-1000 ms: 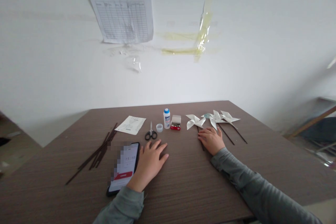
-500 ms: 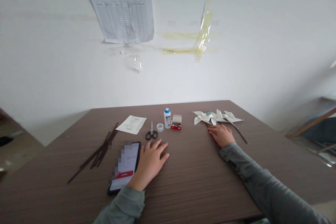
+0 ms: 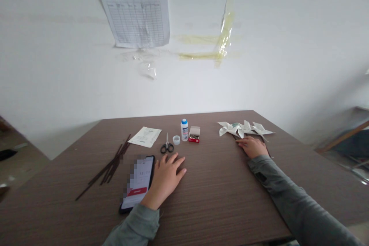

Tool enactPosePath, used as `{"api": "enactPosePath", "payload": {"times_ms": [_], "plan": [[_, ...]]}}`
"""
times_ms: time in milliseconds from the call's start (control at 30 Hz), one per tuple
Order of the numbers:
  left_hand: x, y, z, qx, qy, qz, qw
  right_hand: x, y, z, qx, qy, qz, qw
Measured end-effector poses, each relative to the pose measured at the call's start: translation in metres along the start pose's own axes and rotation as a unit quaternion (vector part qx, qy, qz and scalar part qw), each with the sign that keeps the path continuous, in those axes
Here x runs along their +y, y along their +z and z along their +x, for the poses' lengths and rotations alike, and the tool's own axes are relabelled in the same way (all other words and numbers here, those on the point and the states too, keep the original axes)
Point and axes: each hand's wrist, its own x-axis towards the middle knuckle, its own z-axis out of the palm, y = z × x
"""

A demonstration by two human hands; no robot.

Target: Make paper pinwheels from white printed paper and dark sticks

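My left hand (image 3: 168,177) lies palm down on the table with its fingers spread, holding nothing. Beside it on the left is a smartphone (image 3: 137,184) showing a timer, and black-handled scissors (image 3: 167,146) lie just beyond its fingertips. At the right, my right hand (image 3: 252,147) has its fingers closed over the dark stick of a white paper pinwheel (image 3: 229,128), which lies on the table. More pinwheels (image 3: 261,128) lie against it, partly overlapping, their sticks mostly hidden by the hand.
Several dark sticks (image 3: 111,165) lie loosely piled on the left. Paper sheets (image 3: 145,137), a small clear cup (image 3: 176,140), a white glue bottle (image 3: 184,130) with a blue cap and an open red box (image 3: 194,135) of small metal pieces stand toward the back. Behind rises a wall (image 3: 201,92).
My right hand has slid right along the table, taking the left pinwheel with it, so the pinwheels sit closer together. My left hand stays in place.
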Motion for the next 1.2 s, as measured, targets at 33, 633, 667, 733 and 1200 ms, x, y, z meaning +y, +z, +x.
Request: {"api": "enactPosePath", "payload": {"times_ms": [33, 633, 667, 733, 1200], "plan": [[0.0, 0.0, 0.0, 0.001, 0.002, -0.001, 1.0, 0.003, -0.002, 0.002, -0.007, 0.008, 0.003, 1.0], [0.001, -0.003, 0.0, -0.007, -0.012, 0.012, 1.0, 0.026, 0.001, 0.009, 0.032, 0.019, 0.022, 0.999], [0.001, -0.002, 0.0, -0.008, -0.011, 0.013, 1.0, 0.023, 0.004, 0.007, 0.049, 0.013, 0.02, 0.999], [0.001, -0.002, 0.0, -0.009, -0.01, 0.015, 1.0, 0.013, 0.012, 0.003, 0.071, -0.005, 0.018, 0.997], [0.001, -0.001, -0.001, 0.002, -0.012, 0.009, 1.0, -0.129, 0.055, -0.045, 0.004, -0.334, 0.105, 0.937]]}}
